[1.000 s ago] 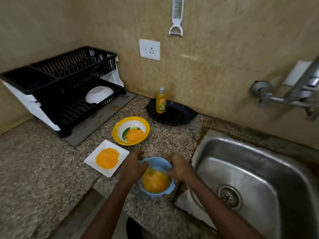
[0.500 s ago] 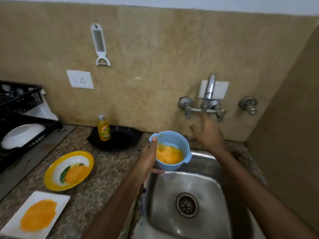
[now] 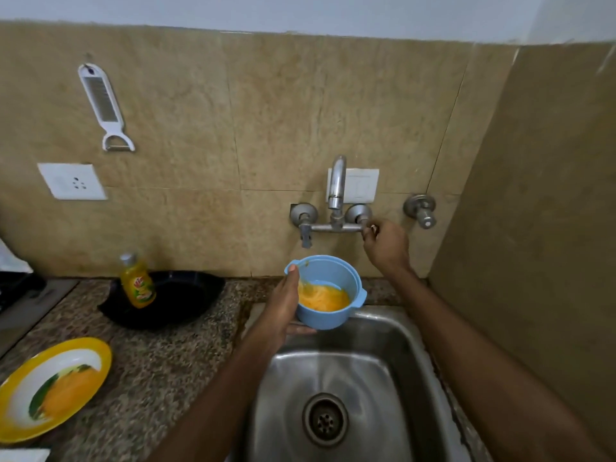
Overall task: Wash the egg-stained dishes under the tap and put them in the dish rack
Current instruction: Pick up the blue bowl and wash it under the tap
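My left hand (image 3: pixel 281 308) grips a light blue bowl (image 3: pixel 336 278) smeared with yellow egg, thumb on its rim, holding it over the back edge of the steel sink (image 3: pixel 383 378) below the tap (image 3: pixel 336 191). My right hand (image 3: pixel 386 245) grips the tap's right handle (image 3: pixel 372 228) on the wall. No water is visibly running. A yellow-rimmed plate (image 3: pixel 100 355) with egg stain lies on the granite counter at the lower left. Only a dark corner of the dish rack (image 3: pixel 16 283) shows at the left edge.
A yellow dish soap bottle (image 3: pixel 137 282) stands against a black pan (image 3: pixel 180 298) behind the counter. A white plate's corner (image 3: pixel 23 455) shows at the bottom left. A separate wall valve (image 3: pixel 420 211) sits right of the tap. A side wall closes in on the right.
The bowl was lifted from the counter to over the sink under the tap. My right hand left the bowl and now grips the tap handle. The view swung right.
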